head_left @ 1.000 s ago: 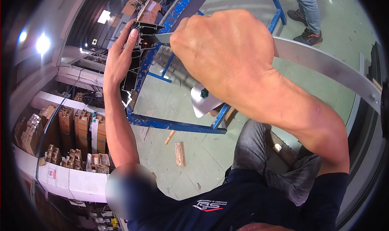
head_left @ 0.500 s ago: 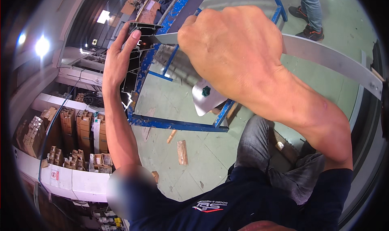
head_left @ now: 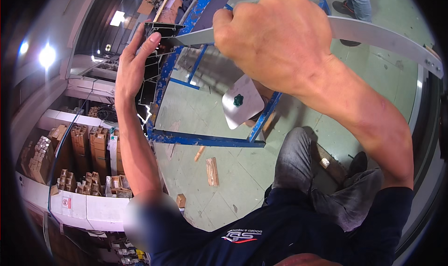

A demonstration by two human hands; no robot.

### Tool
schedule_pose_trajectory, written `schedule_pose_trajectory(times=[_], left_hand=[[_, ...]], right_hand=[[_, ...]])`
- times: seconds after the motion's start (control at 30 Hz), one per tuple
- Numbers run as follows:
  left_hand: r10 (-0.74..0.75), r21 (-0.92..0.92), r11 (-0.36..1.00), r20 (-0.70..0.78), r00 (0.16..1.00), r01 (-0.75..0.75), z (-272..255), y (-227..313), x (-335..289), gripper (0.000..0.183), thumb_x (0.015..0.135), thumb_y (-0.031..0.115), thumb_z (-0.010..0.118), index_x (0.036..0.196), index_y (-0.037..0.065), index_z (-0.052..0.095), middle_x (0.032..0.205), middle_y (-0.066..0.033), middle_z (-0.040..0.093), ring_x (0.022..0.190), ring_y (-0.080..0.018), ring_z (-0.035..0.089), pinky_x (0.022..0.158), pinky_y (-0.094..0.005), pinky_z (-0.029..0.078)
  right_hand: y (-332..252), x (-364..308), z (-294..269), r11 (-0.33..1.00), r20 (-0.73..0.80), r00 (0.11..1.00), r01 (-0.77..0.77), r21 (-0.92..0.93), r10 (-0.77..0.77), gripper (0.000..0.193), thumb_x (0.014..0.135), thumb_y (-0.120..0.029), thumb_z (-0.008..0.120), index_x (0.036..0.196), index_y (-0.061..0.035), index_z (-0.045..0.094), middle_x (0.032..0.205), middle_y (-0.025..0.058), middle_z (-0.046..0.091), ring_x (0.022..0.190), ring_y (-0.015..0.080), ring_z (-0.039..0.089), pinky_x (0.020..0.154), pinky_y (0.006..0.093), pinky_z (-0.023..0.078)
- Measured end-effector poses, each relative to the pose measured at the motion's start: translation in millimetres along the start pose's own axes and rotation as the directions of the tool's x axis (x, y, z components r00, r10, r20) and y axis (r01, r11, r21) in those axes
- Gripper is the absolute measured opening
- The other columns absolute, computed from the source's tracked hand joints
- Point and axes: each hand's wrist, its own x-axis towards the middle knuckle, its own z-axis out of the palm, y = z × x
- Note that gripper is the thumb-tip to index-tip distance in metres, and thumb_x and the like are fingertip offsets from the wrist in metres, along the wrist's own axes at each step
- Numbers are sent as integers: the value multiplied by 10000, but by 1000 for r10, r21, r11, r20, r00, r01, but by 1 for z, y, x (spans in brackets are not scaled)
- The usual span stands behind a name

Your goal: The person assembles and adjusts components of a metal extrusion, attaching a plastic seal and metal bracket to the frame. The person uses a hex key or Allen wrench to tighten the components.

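Observation:
My right hand (head_left: pixel 280 42) is closed in a fist around a long flat metal strip (head_left: pixel 387 35). The strip runs from the black profiles at the left, through this fist, to the right edge, where small holes show at its end. My left hand (head_left: pixel 129 77) grips the end of a black extruded profile (head_left: pixel 165 28), thumb on the near side and fingers partly hidden behind it. The strip's left end meets the profiles just beside my left thumb; exactly how it sits there is hard to make out. More black profiles (head_left: pixel 150 70) lie below along the blue frame.
A chipped blue metal stand (head_left: pixel 210 140) carries the profiles. Beneath it is a white plate with a green knob (head_left: pixel 238 100). Wood scraps (head_left: pixel 212 171) lie on the floor. Shelves of long cardboard boxes (head_left: pixel 99 147) stand left. Another person's leg (head_left: pixel 358 4) shows at the top right.
My right fist has shifted slightly up and right, and the strip's right end has swung upward in the picture. My left hand stays on the profile. The other person's feet have moved up.

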Motion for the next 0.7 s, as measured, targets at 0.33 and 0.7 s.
schedule_pose_trajectory(times=[0.33, 0.7], left_hand=[[26, 85, 996, -85, 996, -19, -4, -5, -1, 897, 934, 602, 684, 1566, 18, 434, 1317, -188, 674, 1264, -239, 606, 1140, -374, 385], [66, 80, 995, -43, 997, -62, -1, 0, -3, 845, 941, 584, 680, 1548, 33, 473, 1347, -188, 671, 1287, -233, 594, 1138, -362, 385]], right_hand=[[-15, 11, -22, 999, 88, 996, -27, -33, 30, 61, 694, -130, 701, 718, -114, 647, 586, 59, 639, 565, 231, 705, 445, 358, 500], [-47, 50, -8, 935, 435, 899, -200, 294, 55, 69, 731, -101, 714, 747, -68, 773, 712, 110, 739, 687, 252, 760, 583, 362, 591]])
